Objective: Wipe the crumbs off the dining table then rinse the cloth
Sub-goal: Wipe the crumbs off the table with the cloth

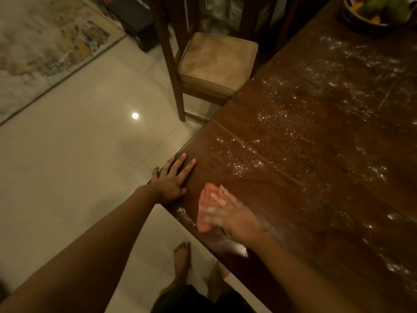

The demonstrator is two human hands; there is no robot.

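Bowl: a dark bowl (361, 27) stands at the far end of the table, partly cut off by the frame.
Bowl contents: green and yellow fruit (381, 5); the kinds are too blurred to tell.
Table: dark wooden dining table (316, 143), its top strewn with pale crumbs (237, 159) in patches.
Cloth: pink cloth (204, 211), folded or bunched into a narrow strip, blurred.
Cloth position: on the tabletop near the near corner, just inside the near edge.
Cloth axis: its long axis runs from the near edge inward, the far end pointing toward the crumbs.
Right hand: right hand (232, 214) lies on the cloth, fingers stretched over it and pressing down; motion blur hides the thumb.
Left hand: left hand (171, 179) rests flat on the table's corner edge, fingers straight and slightly spread, holding nothing.
Nearby: a wooden chair (214, 62) with a tan cushion stands beside the table.
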